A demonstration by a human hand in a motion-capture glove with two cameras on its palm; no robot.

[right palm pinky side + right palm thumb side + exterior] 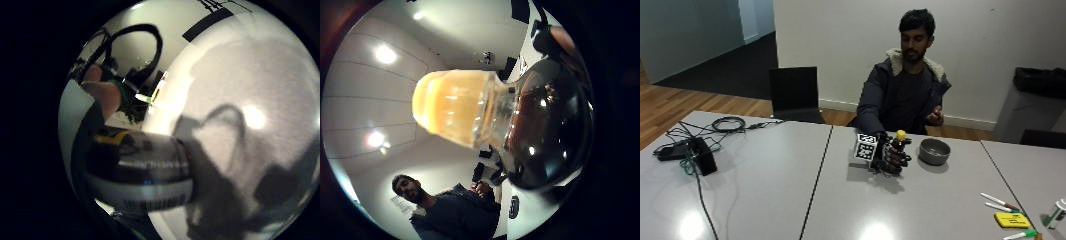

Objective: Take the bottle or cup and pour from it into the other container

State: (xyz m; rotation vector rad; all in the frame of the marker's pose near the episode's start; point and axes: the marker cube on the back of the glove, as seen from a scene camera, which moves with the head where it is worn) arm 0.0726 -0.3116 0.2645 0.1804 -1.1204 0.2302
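Bottle: a dark bottle (897, 148) with a yellow cap (900, 134), centre of the outside frame, in the gloved right hand (891, 156) over the grey tabletop (773, 190).
Axis: the bottle's long axis runs near upright, cap pointing up, leaning a little toward the frame's right.
Fingers: the black-gloved fingers (901, 158) are wrapped round the bottle's body, grasping it.
Thumb-side palm view: the yellow cap and clear neck fill the middle, with the dark body beside them.
Little-finger palm view: the bottle's label band lies close in front of the palm, with the tabletop beyond it.
Bowl: a round metal bowl (934, 151) sits on the tabletop just right of the hand, apart from the bottle.
Other hand: bare (933, 116), raised at chest height, touching nothing.
Elsewhere: markers (999, 202) and a yellow pad (1011, 219) lower right; cables (726, 123) and a black box (704, 156) at left.
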